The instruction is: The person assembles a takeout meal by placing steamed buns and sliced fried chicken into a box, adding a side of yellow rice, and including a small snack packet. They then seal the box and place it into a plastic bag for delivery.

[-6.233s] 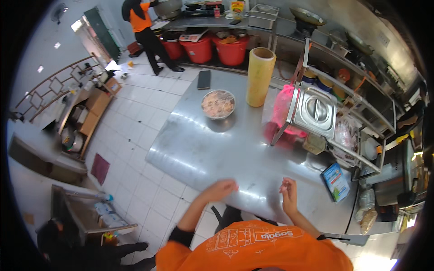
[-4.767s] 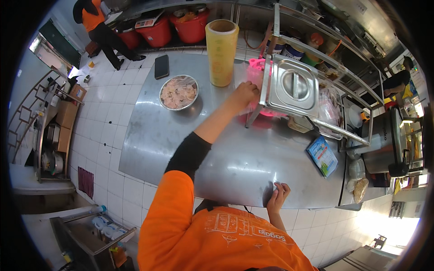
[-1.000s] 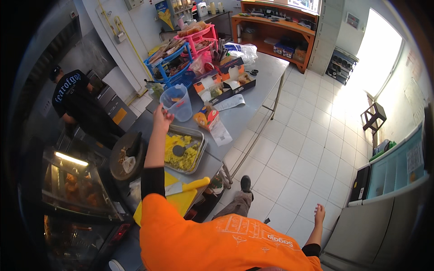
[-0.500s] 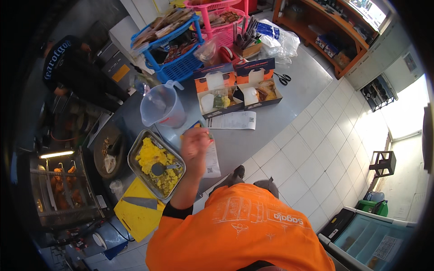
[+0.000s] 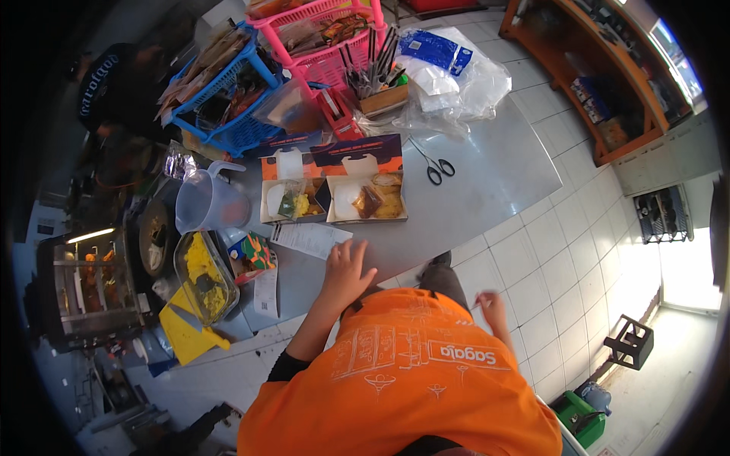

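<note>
While the left hand (image 5: 346, 267) rests flat and open beside the receipt (image 5: 308, 238), near two open food boxes (image 5: 334, 199), right hand (image 5: 493, 310) hangs empty, fingers loose.

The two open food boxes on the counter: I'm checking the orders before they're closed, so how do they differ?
The left food box holds a small clear bag with green and yellow bits; the right food box holds golden-brown fried pieces. The right one looks wider and fuller. The left hand is nearer the right box, touching neither. Both stand open, side by side, with white insides and orange-and-dark lids.
</note>
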### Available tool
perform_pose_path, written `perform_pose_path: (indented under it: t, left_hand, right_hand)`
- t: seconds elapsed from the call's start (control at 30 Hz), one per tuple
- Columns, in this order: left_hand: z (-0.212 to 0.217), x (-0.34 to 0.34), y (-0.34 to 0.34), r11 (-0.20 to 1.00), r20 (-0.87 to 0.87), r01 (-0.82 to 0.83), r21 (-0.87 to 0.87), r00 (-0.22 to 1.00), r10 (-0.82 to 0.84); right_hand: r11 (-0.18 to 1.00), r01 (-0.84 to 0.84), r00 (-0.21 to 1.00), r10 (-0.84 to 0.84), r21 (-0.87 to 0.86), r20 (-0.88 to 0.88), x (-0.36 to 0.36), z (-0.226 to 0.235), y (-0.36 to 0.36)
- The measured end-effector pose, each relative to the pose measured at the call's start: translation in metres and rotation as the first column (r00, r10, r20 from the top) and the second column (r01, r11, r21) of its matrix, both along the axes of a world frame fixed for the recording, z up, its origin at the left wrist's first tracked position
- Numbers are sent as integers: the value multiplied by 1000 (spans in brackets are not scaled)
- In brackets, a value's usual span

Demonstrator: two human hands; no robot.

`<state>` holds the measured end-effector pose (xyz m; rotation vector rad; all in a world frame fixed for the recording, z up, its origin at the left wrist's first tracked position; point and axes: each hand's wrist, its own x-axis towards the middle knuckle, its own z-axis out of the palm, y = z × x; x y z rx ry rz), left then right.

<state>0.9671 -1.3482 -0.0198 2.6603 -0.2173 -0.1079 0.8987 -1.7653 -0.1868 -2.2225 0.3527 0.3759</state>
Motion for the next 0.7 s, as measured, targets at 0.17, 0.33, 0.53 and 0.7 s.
perform_pose_path:
  t: [0.17, 0.33, 0.53, 0.7]
  left_hand:
    - [-17, 14, -27, 937, 104, -339, 85, 938, 330]
    - [-16, -16, -42, 752, -46, -633, -184, 769, 637]
    - [-95, -178, -72, 571, -614, -790, 222, 342, 711]
    - [-241, -246, -147, 434, -712, -882, 185, 184, 678]
  right_hand:
    - [946, -234, 913, 135, 222, 385, 190, 130, 58]
    - [768, -633, 628, 582, -96, 516, 283, 152, 143]
    - [718, -475, 554, 693, -508, 461, 336, 125, 131]
    - [781, -383, 376, 619, -493, 689, 355, 133, 124]
